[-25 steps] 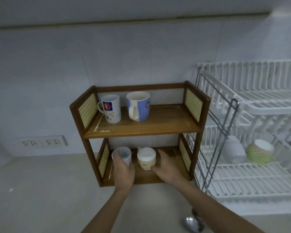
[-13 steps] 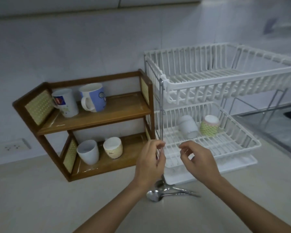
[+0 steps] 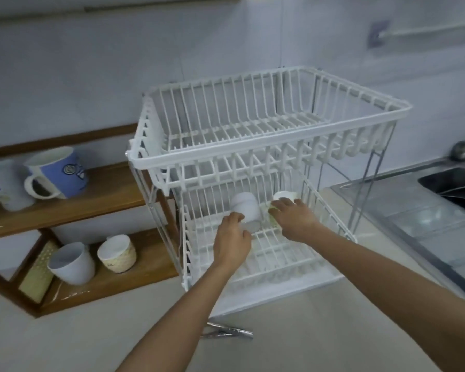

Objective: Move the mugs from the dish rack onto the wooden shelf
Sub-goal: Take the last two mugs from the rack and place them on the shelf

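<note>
1. Wooden shelf (image 3: 97,200) sits at 9 o'clock of the dish rack (image 3: 269,157), the two just beside each other; four mugs already stand on it
2. Upper board: a white mug with a printed patch (image 3: 3,186), cut by the frame edge, and a blue-and-white mug (image 3: 59,171) to its 3 o'clock
3. Lower board: a plain white mug (image 3: 71,263) and a cream woven-pattern mug (image 3: 117,253), close together but apart
4. Two mugs remain on the rack's lower tier: a white mug (image 3: 244,208) lying tilted, mouth toward the camera, and a green-patterned mug (image 3: 282,202) at its 3 o'clock
5. Left hand (image 3: 232,244) reaches the white mug's rim, fingers curled at its near edge; touching, but a full grasp cannot be confirmed
6. Right hand (image 3: 293,217) lies over the green-patterned mug, fingers wrapping its side; looks like a grip forming, yet lift-off is not shown
7. Judgement: roughly two-thirds done, four of six placed; what is left is to lift both and carry them toward 9 o'clock
8. Upper tier of the rack appears empty
9. Hidden: most of the green-patterned mug under the right hand; both mugs' handles; the shelf's left end beyond the frame
10. Hard to read: metal utensils (image 3: 228,332) on the counter at 6 o'clock of the rack, blurred; a sink (image 3: 454,183) partly cut off at 3 o'clock
</note>
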`<state>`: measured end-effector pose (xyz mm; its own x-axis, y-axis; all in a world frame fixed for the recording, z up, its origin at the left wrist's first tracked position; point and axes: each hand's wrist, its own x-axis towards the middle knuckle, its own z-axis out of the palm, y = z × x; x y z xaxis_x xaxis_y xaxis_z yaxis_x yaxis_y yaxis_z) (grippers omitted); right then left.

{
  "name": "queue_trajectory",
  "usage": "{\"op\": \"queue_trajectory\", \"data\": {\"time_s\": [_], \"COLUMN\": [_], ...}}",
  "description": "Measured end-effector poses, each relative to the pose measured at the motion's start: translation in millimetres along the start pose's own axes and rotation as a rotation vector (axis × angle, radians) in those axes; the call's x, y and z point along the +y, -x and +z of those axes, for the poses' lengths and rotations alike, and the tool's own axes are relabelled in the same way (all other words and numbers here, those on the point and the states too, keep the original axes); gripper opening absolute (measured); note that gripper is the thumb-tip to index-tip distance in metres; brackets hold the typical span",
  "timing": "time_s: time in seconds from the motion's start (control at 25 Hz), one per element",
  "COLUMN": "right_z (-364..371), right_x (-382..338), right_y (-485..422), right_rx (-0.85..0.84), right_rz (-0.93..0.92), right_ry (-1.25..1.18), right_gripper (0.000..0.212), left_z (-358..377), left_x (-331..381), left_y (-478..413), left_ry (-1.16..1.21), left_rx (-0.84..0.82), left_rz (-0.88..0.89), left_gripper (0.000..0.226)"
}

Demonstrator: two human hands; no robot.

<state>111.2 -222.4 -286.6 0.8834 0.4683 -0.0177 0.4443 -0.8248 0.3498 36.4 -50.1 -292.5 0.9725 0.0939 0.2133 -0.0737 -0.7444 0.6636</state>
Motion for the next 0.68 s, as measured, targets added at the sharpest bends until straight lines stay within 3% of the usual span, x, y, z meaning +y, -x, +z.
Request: {"op": "queue_trajectory", "data": {"time_s": [0.12,0.28,0.44,0.48,0.52,0.6,0.68], "right_z": [9.6,20.6,17.1,34.0,57.2,65.6,66.5], "right_x": [15.2,21.8,19.0,11.9,6.3,10.9,14.3], "right_y": [-21.3,-40.1,-40.6,-44.6,-51.6,-60.2,-62.4], "right_rx": [0.004,-0.048,0.080,0.057,0.161,0.155,0.088], "right_rz": [-0.091,-0.188,0.062,-0.030,-0.136,-0.100,-0.098], "right_ry": [0.232,0.371,0.292,0.422,0.422,0.341,0.257], "right_gripper": [0.066,0.052,0.034,0.040,0.061,0.088,0.090], "left_z": [20.2,45.2,61.6,65.3,68.4,73.9,77.6], "left_x": [2.5,10.8,12.6,11.1,8.3,2.1,-2.2], "left_y": [-29.1,-62.9,-88.3,-93.1,-96.4,-100.0,-100.1], "left_ry": [-0.124,-0.182,-0.104,-0.069,-0.031,0.044,0.117], "left_rx": [-0.079,-0.096,-0.042,-0.038,-0.039,-0.032,0.022], "left_rz": [-0.167,-0.289,-0.466,-0.496,-0.524,-0.579,-0.628], "left_gripper": [0.048,0.060,0.075,0.081,0.089,0.102,0.105]}}
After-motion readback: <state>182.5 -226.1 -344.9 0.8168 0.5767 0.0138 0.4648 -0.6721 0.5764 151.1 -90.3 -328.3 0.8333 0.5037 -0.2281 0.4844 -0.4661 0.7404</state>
